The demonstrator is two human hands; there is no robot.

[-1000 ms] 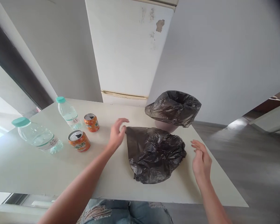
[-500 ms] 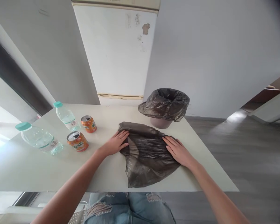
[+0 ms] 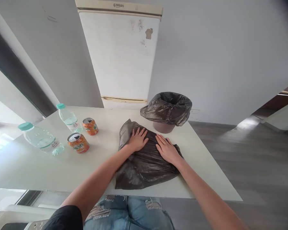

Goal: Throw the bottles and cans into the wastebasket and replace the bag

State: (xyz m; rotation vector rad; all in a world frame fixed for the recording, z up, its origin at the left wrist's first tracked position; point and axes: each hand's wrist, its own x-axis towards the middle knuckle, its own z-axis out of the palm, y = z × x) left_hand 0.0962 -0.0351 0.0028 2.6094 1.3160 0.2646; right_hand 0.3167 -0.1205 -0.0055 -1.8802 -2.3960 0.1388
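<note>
A dark plastic bag (image 3: 141, 167) lies spread flat on the white table (image 3: 50, 166), reaching to the near edge. My left hand (image 3: 137, 139) rests palm down on its upper left part, fingers stretched out. My right hand (image 3: 166, 148) lies flat beside it on the bag's upper right part, fingers straight too. The two hands are close together, almost touching. Neither hand grips anything.
A small bin lined with a dark bag (image 3: 166, 110) stands just behind the hands. To the left are two orange cans (image 3: 78, 143) (image 3: 90, 126) and two water bottles (image 3: 40, 139) (image 3: 67, 117). A white fridge (image 3: 121, 54) stands behind the table. The floor drops away on the right.
Both hands came down onto the bag, then slid inward and away from me. The bag went from puffy to pressed flat and now hangs nearer the table's front edge.
</note>
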